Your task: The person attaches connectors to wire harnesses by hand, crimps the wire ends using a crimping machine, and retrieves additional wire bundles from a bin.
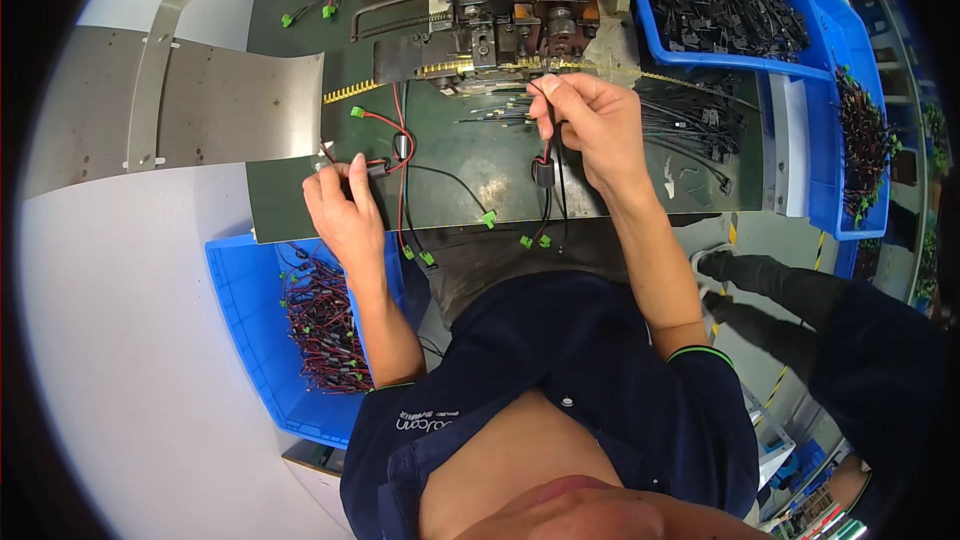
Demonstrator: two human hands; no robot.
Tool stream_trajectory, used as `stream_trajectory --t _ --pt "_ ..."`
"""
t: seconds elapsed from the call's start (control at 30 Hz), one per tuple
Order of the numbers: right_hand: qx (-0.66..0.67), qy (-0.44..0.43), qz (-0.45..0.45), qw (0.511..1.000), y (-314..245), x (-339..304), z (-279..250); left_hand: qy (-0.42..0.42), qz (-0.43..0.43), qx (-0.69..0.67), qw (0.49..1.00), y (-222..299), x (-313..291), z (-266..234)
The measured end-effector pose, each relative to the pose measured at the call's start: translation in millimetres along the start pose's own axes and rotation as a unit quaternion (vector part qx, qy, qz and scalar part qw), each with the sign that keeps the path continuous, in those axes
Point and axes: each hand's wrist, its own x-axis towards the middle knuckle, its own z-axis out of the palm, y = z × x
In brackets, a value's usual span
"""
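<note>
In front of the machine (500, 35), my right hand (592, 120) is closed in a pinch on a wire lead with a black cylinder (543, 173) hanging below it. Two green connectors (535, 241) end this lead near the table's front edge. My left hand (342, 202) is at the table's left front, its fingers closed round another wire lead with a black cylinder (378, 168) beside the thumb. Just right of it lies a further red and black lead with its own black cylinder (403, 147). My fingers partly hide the wire ends.
A toothed, yellowish metal strip (350, 92) runs across the machine. Black cables (690, 120) lie to its right. Blue bins (650, 25) with black parts and wire leads stand at right; another blue bin (240, 290) is lower left. A curved metal sheet (240, 105) borders the left. Another person's legs (770, 290) show at right.
</note>
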Motion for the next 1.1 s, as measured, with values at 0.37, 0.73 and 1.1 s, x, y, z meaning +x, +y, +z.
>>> stream_trajectory --t 0.37,0.73,1.1 --pt "0.065 0.026 0.058 0.996 -2.0 2.7 1.7 -0.086 -0.075 -0.008 0.993 -5.2 22.0 -19.9" --pt "0.077 0.01 0.054 0.996 1.0 4.0 2.6 -0.111 -0.249 -0.422 0.864 -43.3 23.8 -27.2" --pt "-0.042 -0.06 0.114 0.991 -43.8 -79.7 -51.0 -0.079 -0.175 -0.421 0.887 -20.2 3.5 -47.1"
